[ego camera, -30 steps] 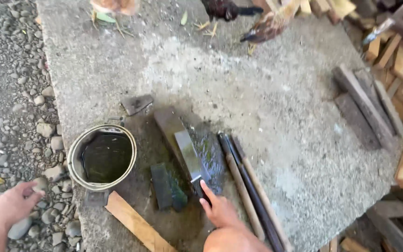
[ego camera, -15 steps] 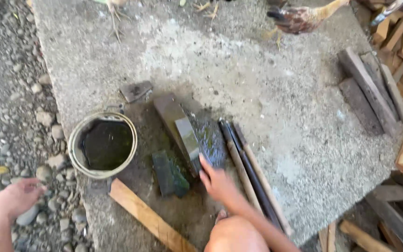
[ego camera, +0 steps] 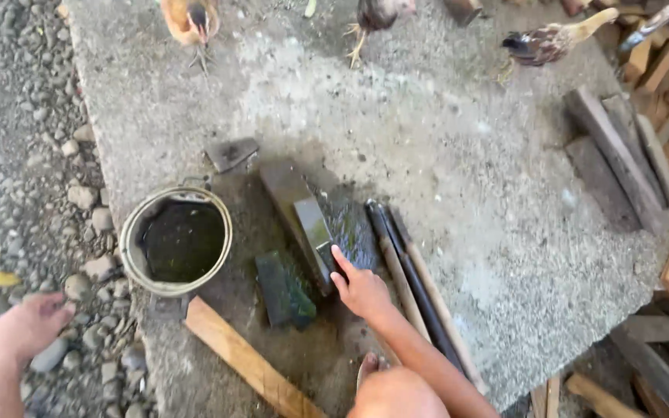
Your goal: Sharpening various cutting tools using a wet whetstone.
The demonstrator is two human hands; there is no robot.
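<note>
R hand (ego camera: 359, 285) stayed gripping the blade (ego camera: 313, 223) on the whetstone (ego camera: 292, 205); L hand (ego camera: 29, 325), open & empty, moved up over gravel.

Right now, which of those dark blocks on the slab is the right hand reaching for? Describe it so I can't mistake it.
On the concrete slab, look just right of the round metal can of dark water. The right hand touches the near end of a long flat blade, lying on a long dark stone. Unlike the short mossy green block beside it, it is grey and shiny.
</note>
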